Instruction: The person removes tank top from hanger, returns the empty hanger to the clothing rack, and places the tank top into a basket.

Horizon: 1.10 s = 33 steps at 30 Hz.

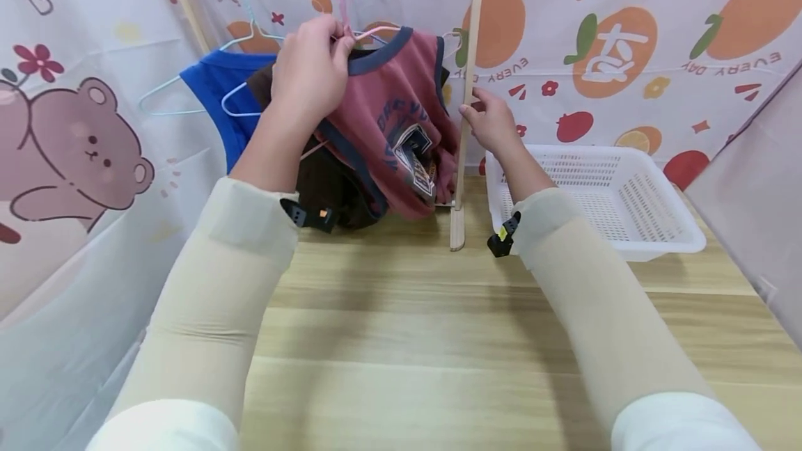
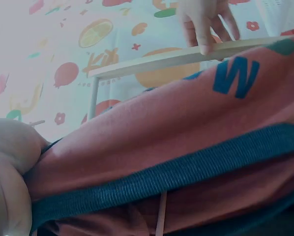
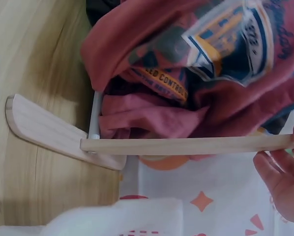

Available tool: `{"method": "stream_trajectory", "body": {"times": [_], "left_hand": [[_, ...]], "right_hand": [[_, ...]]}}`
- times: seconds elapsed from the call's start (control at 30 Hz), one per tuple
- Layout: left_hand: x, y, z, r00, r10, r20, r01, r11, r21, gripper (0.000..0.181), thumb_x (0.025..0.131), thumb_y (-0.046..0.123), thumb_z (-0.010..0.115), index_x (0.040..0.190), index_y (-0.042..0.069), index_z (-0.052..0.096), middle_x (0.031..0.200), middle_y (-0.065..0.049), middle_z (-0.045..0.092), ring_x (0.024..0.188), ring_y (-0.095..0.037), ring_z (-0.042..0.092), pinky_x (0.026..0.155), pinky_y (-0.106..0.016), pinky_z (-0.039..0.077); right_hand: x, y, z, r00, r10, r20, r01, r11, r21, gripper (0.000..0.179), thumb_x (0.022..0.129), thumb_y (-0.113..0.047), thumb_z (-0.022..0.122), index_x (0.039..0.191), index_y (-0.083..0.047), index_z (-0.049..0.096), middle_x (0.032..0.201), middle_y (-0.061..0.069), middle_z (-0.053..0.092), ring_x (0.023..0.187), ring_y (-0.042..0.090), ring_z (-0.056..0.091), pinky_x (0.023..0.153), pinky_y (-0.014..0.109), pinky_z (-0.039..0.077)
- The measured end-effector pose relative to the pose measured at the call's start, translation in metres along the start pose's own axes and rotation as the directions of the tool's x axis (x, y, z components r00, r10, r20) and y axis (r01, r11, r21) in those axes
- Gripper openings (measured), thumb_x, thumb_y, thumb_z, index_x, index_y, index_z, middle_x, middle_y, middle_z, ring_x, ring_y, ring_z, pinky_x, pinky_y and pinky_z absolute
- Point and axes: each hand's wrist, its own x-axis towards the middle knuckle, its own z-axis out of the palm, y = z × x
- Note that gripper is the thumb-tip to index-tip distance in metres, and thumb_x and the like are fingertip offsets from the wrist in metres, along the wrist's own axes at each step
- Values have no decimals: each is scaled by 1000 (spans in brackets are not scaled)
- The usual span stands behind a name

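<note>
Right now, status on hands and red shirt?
Left hand pinching pink hanger; right hand gripping rack post. Red shirt on hanger. Dark garment close against it.

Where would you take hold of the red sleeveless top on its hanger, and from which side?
Probably by the neck of the pink hanger, above the red top's dark collar, pinching from the front and above. The slim hanger shows bare there, while the cloth below hangs in loose folds. The left hand grips close to that spot.

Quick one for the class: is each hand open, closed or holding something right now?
Left hand: closed, pinching the pink hanger of the red shirt.
Right hand: closed, holding the wooden post.
</note>
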Motion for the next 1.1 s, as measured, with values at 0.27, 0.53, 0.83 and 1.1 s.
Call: {"method": "stream_trajectory", "body": {"times": [0.27, 0.53, 0.83, 1.1], "left_hand": [[-39, -30, 0, 1000, -3, -22, 1, 996, -86, 39, 104, 40, 40, 127, 15, 59, 119, -7, 65, 105, -22, 58, 89, -38, 47], [-62, -42, 1, 996, 47, -80, -58, 989, -139, 35, 103, 37, 45, 118, 11, 63, 87, -3, 55, 84, -17, 51, 68, -28, 38], [-79, -48, -9, 989, 120, -90, -136, 971, -198, 33, 102, 37, 48, 114, 11, 66, 81, -1, 56, 70, -13, 45, 63, -28, 34], [-103, -60, -6, 976, 208, -64, -218, 928, -301, 29, 100, 35, 55, 107, 10, 69, 89, -3, 63, 70, -16, 46, 63, -27, 34]], "right_hand": [[-24, 15, -1, 999, -52, -6, 51, 996, -72, 62, 100, -37, 55, 154, -14, 33, 144, 10, 53, 132, 24, 53, 107, 38, 44], [-48, 17, -12, 998, -58, -3, 58, 995, -75, 61, 100, -41, 53, 154, -17, 34, 142, 7, 56, 130, 21, 53, 104, 34, 46], [-74, 11, -24, 997, -80, 2, 80, 996, -39, 59, 99, -45, 53, 151, -21, 39, 136, 7, 59, 115, 18, 61, 96, 33, 52], [-110, 11, -31, 978, -194, -76, 202, 973, 111, 51, 98, -38, 59, 143, -16, 52, 127, 11, 65, 110, 20, 65, 90, 32, 55]]}}
